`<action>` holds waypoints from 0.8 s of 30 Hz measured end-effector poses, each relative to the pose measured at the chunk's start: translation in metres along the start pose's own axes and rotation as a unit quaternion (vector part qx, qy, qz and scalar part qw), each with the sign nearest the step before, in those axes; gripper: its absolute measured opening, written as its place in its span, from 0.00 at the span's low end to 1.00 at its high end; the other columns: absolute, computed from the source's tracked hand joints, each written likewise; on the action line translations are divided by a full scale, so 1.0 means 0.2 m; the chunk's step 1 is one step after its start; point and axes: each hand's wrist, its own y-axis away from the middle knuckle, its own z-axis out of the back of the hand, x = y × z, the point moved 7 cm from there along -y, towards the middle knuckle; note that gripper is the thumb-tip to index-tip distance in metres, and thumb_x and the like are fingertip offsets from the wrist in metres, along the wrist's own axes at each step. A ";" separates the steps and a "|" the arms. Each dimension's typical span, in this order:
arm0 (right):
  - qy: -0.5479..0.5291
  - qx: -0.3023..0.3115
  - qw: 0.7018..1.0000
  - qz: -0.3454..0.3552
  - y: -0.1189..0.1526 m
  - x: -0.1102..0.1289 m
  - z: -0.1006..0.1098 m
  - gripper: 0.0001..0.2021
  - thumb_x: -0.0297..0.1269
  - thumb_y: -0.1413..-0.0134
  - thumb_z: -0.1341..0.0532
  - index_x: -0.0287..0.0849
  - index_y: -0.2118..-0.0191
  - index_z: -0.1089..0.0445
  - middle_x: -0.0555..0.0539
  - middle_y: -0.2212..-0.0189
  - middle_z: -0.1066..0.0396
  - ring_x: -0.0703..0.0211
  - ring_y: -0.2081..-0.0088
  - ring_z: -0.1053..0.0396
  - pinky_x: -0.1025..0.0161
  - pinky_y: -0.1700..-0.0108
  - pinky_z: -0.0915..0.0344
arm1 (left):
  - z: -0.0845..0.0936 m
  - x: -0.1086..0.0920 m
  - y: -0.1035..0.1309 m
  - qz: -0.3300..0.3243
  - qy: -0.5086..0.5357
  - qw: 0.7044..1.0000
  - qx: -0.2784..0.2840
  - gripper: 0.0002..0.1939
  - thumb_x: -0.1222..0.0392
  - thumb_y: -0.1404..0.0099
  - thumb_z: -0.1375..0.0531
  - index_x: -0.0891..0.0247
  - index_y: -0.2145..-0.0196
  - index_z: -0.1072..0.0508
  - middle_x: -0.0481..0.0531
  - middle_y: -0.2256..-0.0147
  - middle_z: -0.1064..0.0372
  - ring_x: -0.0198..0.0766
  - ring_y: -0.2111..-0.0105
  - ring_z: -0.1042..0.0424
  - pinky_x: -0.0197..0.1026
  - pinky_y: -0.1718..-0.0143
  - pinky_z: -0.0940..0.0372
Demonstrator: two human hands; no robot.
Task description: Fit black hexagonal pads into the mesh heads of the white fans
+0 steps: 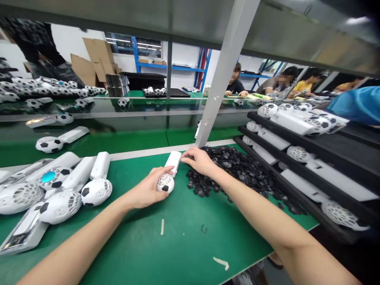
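Note:
In my left hand [150, 186] is a white handheld fan whose round head [165, 183] has a football pattern. My thumb and fingers wrap round that head, and the white handle [173, 161] points away from me. My right hand [198, 159] is beside the far end of the handle, with thumb and fingertips drawn together. Whatever the right fingertips pinch is hidden or too small to name. A heap of small black plastic pieces [237, 170] spreads beside and under the right wrist.
Several finished-looking football fans [61, 206] lie in a pile at left. Stacked black trays [285, 146] with more fans stand at right. A grey post [227, 59] rises behind my right hand. Beyond runs a green conveyor belt [142, 132] carrying fans. Co-workers [236, 83] sit across.

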 end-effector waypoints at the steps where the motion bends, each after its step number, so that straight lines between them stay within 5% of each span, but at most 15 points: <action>1: 0.043 0.007 0.999 -0.010 -0.04 -0.04 0.01 0.07 0.34 0.45 0.43 0.39 0.64 0.29 0.45 0.65 0.31 0.57 0.59 0.34 0.61 0.54 0.39 | 0.02 0.01 0.00 0.008 -0.024 0.999 -0.019 0.31 0.66 0.51 0.43 0.56 0.48 0.41 0.52 0.52 0.42 0.47 0.50 0.43 0.49 0.47 0.47; 6: 0.119 0.070 0.990 -0.012 -0.12 -0.12 -0.05 0.05 0.32 0.52 0.37 0.41 0.67 0.26 0.44 0.67 0.29 0.53 0.61 0.33 0.62 0.60 0.38 | 0.09 0.09 0.00 0.068 -0.050 0.986 -0.145 0.19 0.57 0.50 0.40 0.59 0.59 0.34 0.52 0.58 0.42 0.47 0.54 0.40 0.49 0.52 0.44; 14: 0.186 0.099 0.977 -0.004 -0.03 -0.11 -0.09 0.05 0.30 0.51 0.39 0.40 0.66 0.29 0.44 0.66 0.30 0.57 0.65 0.32 0.65 0.64 0.39 | 0.09 0.06 0.01 0.041 -0.078 0.992 -0.090 0.23 0.62 0.52 0.41 0.60 0.56 0.36 0.51 0.58 0.40 0.45 0.58 0.37 0.46 0.57 0.40; 20: 0.221 0.076 0.972 0.026 0.01 -0.06 -0.05 0.10 0.27 0.43 0.48 0.39 0.67 0.29 0.42 0.70 0.31 0.54 0.64 0.33 0.60 0.61 0.41 | 0.18 0.12 0.04 0.081 -0.090 0.978 -0.169 0.21 0.65 0.52 0.43 0.63 0.57 0.36 0.53 0.58 0.40 0.47 0.57 0.37 0.47 0.56 0.41; 24: 0.209 0.077 0.973 0.058 0.09 0.03 -0.06 0.12 0.23 0.45 0.49 0.41 0.62 0.30 0.45 0.69 0.31 0.56 0.65 0.34 0.61 0.62 0.41 | 0.17 0.13 0.03 0.072 -0.072 0.980 -0.169 0.21 0.64 0.53 0.42 0.63 0.58 0.35 0.53 0.59 0.41 0.45 0.57 0.38 0.47 0.55 0.41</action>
